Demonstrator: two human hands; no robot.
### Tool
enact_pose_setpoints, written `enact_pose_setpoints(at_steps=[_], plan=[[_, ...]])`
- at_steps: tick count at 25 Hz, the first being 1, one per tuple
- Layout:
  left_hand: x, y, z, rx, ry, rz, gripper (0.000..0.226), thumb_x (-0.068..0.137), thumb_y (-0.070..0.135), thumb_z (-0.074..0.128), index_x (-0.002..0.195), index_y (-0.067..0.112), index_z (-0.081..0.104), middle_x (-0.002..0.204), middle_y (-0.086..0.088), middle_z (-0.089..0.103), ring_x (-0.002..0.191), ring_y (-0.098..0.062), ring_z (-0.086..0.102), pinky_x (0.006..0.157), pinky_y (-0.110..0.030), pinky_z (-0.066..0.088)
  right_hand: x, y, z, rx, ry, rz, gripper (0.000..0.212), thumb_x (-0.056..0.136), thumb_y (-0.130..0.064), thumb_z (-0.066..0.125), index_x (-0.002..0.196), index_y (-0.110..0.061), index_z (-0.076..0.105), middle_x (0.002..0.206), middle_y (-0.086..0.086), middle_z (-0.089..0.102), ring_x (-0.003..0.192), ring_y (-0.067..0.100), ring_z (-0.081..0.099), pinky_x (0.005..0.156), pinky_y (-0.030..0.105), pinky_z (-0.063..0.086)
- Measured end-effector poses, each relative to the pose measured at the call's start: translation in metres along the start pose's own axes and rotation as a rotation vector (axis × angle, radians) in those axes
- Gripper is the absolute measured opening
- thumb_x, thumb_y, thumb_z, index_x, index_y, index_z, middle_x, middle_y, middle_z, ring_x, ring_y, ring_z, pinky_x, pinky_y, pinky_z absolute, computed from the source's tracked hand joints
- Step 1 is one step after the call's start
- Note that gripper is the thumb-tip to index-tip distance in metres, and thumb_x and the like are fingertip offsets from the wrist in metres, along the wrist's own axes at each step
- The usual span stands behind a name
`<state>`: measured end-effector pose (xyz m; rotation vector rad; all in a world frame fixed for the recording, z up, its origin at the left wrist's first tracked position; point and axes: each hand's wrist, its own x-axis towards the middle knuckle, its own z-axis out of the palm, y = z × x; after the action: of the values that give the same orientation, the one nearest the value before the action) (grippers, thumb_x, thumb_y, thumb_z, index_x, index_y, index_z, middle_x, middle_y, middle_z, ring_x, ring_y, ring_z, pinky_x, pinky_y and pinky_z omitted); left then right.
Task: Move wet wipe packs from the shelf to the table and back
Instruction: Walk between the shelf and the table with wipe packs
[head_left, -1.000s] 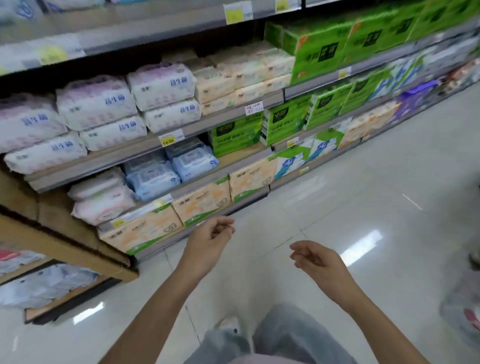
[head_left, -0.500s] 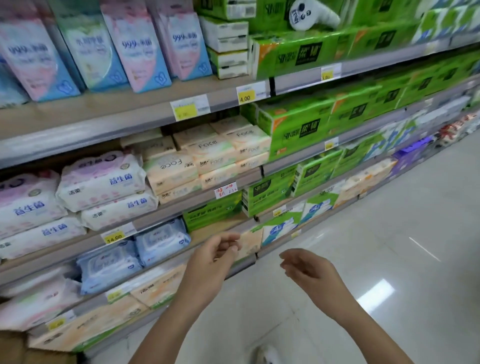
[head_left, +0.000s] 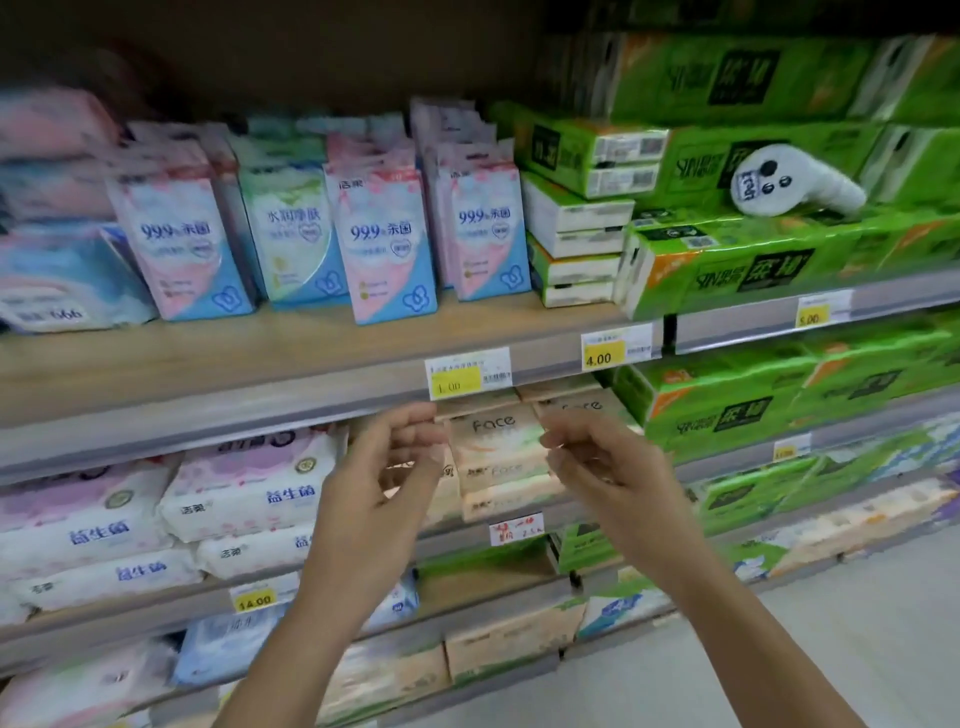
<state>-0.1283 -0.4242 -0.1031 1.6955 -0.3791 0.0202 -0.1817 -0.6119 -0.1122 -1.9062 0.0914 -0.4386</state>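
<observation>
A: Where are the wet wipe packs?
B: Standing upright in a row on the upper shelf, untouched.
A: And the hands?
B: Left hand and right hand are raised below that shelf's edge, fingers loosely curled, both empty.
A: So which step?
B: Reaching to pick, I'd say. Next they must rise and grip a front pack.

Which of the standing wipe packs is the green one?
The green wipe pack stands second from the left in the front row, between two pink-and-blue packs. Its top is pale green, while the others are pink on top.
</observation>
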Motion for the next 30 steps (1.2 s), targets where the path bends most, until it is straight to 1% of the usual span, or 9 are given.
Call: enact_pose_setpoints(at_steps=[4, 7, 11, 15, 17, 20, 24, 27, 30], plan=[[0.068, 0.009, -0.015, 0.032, 0.122, 0.123, 0.037, 0.087, 0.0, 0.059, 0.099, 0.035, 0.057, 0.092, 0.011, 0.064, 0.081, 0.002, 0.058, 0.074, -0.008, 0.045, 0.062, -0.014, 0.016, 0.039, 0.12, -0.086, 0.031, 0.088, -0.003, 0.059, 0.103, -0.03, 0.059, 0.092, -0.011, 0.065, 0.082, 0.009, 0.062, 0.073, 0.026, 0.053], [0.114, 0.012, -0.02, 0.12, 0.228, 0.158, 0.036, 0.086, 0.005, 0.062, 0.112, 0.029, 0.055, 0.106, 0.008, 0.058, 0.092, -0.003, 0.056, 0.077, -0.009, 0.044, 0.1, -0.022, 0.025, 0.039, 0.167, -0.097, 0.032, 0.088, -0.004, 0.059, 0.112, -0.025, 0.056, 0.103, -0.007, 0.062, 0.091, 0.011, 0.061, 0.078, 0.028, 0.052], [0.161, 0.006, -0.018, 0.382, 0.371, 0.067, 0.074, 0.08, 0.027, 0.072, 0.142, 0.014, 0.033, 0.136, -0.001, 0.04, 0.126, -0.02, 0.043, 0.106, -0.038, 0.038, 0.139, -0.025, 0.035, -0.039, 0.158, -0.095, 0.036, 0.086, -0.006, 0.06, 0.119, -0.019, 0.055, 0.111, -0.004, 0.06, 0.097, 0.014, 0.059, 0.085, 0.028, 0.049], [0.182, -0.005, -0.012, 0.374, 0.325, -0.028, 0.1, 0.069, 0.04, 0.08, 0.146, 0.016, 0.022, 0.14, -0.007, 0.044, 0.128, -0.024, 0.045, 0.104, -0.044, 0.041, 0.161, -0.021, 0.034, -0.056, 0.125, -0.06, 0.037, 0.087, -0.005, 0.06, 0.121, -0.016, 0.055, 0.114, -0.001, 0.057, 0.097, 0.009, 0.055, 0.085, 0.024, 0.05], [0.188, -0.006, -0.013, 0.373, 0.363, -0.022, 0.099, 0.066, 0.039, 0.081, 0.145, 0.018, 0.024, 0.135, -0.006, 0.049, 0.123, -0.024, 0.05, 0.099, -0.046, 0.045, 0.171, -0.02, 0.032, -0.129, 0.139, -0.067, 0.039, 0.086, -0.006, 0.061, 0.123, -0.016, 0.053, 0.114, 0.002, 0.055, 0.1, 0.011, 0.055, 0.087, 0.031, 0.051], [0.193, -0.004, -0.013, 0.435, 0.403, -0.022, 0.086, 0.068, 0.035, 0.081, 0.138, 0.017, 0.035, 0.129, -0.004, 0.056, 0.117, -0.023, 0.054, 0.094, -0.044, 0.048, 0.18, -0.021, 0.035, -0.323, 0.139, -0.066, 0.051, 0.086, -0.012, 0.062, 0.134, -0.015, 0.043, 0.125, 0.006, 0.05, 0.113, 0.02, 0.052, 0.083, 0.029, 0.047], [0.192, -0.004, -0.013, 0.413, 0.417, -0.017, 0.077, 0.068, 0.033, 0.082, 0.132, 0.018, 0.042, 0.123, -0.002, 0.06, 0.114, -0.023, 0.056, 0.093, -0.045, 0.048, 0.188, -0.029, 0.053, -0.516, 0.237, -0.109, 0.065, 0.084, -0.016, 0.062, 0.14, -0.007, 0.032, 0.138, 0.014, 0.037, 0.124, 0.032, 0.038, 0.099, 0.04, 0.039], [0.191, -0.004, -0.013, 0.413, 0.438, -0.009, 0.074, 0.068, 0.032, 0.082, 0.13, 0.019, 0.044, 0.12, 0.0, 0.061, 0.11, -0.021, 0.057, 0.088, -0.041, 0.049, 0.197, -0.034, 0.068, -0.574, 0.231, -0.018, 0.077, 0.086, -0.02, 0.059, 0.146, -0.003, 0.015, 0.151, 0.022, 0.017, 0.138, 0.039, 0.019, 0.108, 0.043, 0.028], [0.19, -0.003, -0.014, 0.404, 0.442, -0.008, 0.074, 0.067, 0.031, 0.083, 0.129, 0.018, 0.044, 0.118, 0.0, 0.062, 0.105, -0.02, 0.058, 0.085, -0.039, 0.049, 0.204, -0.038, 0.075, -0.598, 0.231, 0.066, 0.085, 0.089, -0.022, 0.057, 0.148, -0.006, -0.001, 0.156, 0.017, 0.003, 0.143, 0.037, 0.004, 0.111, 0.05, 0.023]])
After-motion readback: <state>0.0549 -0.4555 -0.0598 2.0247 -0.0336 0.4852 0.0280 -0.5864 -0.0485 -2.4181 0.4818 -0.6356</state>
